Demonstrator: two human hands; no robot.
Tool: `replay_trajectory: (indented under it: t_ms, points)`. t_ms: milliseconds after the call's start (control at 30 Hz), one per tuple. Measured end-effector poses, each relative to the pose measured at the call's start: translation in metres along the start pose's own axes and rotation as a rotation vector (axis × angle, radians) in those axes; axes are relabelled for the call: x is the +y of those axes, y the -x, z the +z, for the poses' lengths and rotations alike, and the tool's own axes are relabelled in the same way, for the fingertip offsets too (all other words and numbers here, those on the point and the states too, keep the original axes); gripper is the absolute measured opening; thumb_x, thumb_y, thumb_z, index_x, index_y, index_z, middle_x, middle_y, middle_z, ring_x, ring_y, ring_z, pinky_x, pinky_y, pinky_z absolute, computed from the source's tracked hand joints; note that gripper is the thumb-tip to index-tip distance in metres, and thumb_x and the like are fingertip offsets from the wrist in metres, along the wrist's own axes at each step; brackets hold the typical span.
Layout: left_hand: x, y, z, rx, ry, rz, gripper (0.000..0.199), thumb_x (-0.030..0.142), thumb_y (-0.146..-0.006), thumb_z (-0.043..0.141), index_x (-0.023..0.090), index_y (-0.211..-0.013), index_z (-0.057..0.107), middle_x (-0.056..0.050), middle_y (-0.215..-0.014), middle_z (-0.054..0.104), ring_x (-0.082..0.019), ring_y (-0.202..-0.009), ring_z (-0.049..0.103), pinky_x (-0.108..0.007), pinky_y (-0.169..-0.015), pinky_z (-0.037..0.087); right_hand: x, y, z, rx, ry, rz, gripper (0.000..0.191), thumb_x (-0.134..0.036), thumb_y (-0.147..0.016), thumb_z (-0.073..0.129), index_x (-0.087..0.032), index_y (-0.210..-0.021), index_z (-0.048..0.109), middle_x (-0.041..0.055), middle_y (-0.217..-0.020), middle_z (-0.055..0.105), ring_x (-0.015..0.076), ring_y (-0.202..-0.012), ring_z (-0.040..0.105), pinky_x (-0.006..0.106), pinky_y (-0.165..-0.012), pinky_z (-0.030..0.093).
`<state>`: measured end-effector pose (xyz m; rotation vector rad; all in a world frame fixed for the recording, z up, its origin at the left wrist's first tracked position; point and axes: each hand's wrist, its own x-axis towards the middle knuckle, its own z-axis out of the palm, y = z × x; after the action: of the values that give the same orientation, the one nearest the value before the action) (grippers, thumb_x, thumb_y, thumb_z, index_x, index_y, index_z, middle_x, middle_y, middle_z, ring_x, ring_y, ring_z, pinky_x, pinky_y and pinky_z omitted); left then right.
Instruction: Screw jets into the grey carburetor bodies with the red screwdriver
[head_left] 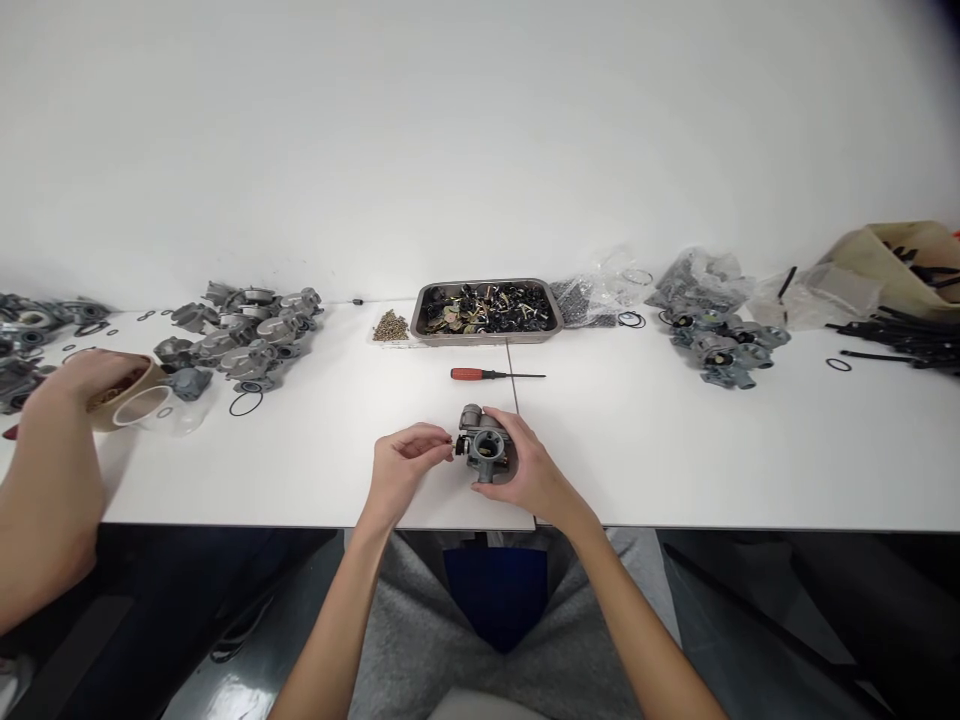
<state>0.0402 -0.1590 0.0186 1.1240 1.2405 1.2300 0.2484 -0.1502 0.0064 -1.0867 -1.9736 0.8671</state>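
Observation:
A grey metal carburetor [487, 446] stands near the front edge of the white table, its round bore facing me. My right hand [531, 462] is wrapped around its right side, thumb and fingers gripping it. On its left side a small black part [460, 445] sticks out. Right there, the fingertips of my left hand [411, 460] are pinched together; whatever is between them is too small to name. Beyond the carburetor lies a screwdriver [480, 374] with a red and black handle, its shaft pointing right.
A metal tray [487, 341] of small parts sits at the back, beside a pile of small brass-coloured screws [391, 326]. More carburetors [251, 340] are grouped left, others [724, 350] right. At far left, another person's arm [60, 460] reaches into a round container [139, 400].

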Motion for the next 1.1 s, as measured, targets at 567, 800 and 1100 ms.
replay_trajectory:
  t_ms: [567,800,1100]
  points:
    - [-0.008,0.004,0.007,0.003,0.128,0.015,0.017,0.026,-0.068,0.080,0.013,-0.077,0.074,-0.006,-0.088,0.069,-0.013,-0.069,0.066,-0.027,-0.071,0.056,0.001,0.000,0.001,0.003,0.005,-0.008,0.089,-0.032,-0.070,0.080,-0.032,-0.146,0.033,0.0075,-0.145,0.044,0.0284,-0.135,0.043,0.044,-0.113,0.039]
    - [-0.002,0.011,0.000,-0.046,0.046,0.013,0.016,0.029,-0.072,0.077,0.014,-0.078,0.073,-0.006,-0.090,0.069,-0.013,-0.073,0.066,-0.026,-0.073,0.055,0.002,-0.006,-0.007,-0.107,0.028,-0.016,0.091,-0.036,-0.070,0.081,-0.032,-0.147,0.031,0.0079,-0.149,0.042,0.0289,-0.135,0.044,0.046,-0.113,0.038]
    - [0.016,-0.033,-0.021,0.023,-0.458,0.217,0.022,0.029,-0.083,0.060,0.018,-0.099,0.069,-0.006,-0.093,0.071,-0.015,-0.086,0.066,-0.028,-0.084,0.053,-0.003,-0.036,-0.060,-0.390,0.032,0.074,0.097,-0.057,-0.074,0.074,-0.034,-0.154,0.025,0.0084,-0.159,0.031,0.0336,-0.141,0.038,0.050,-0.108,0.044]
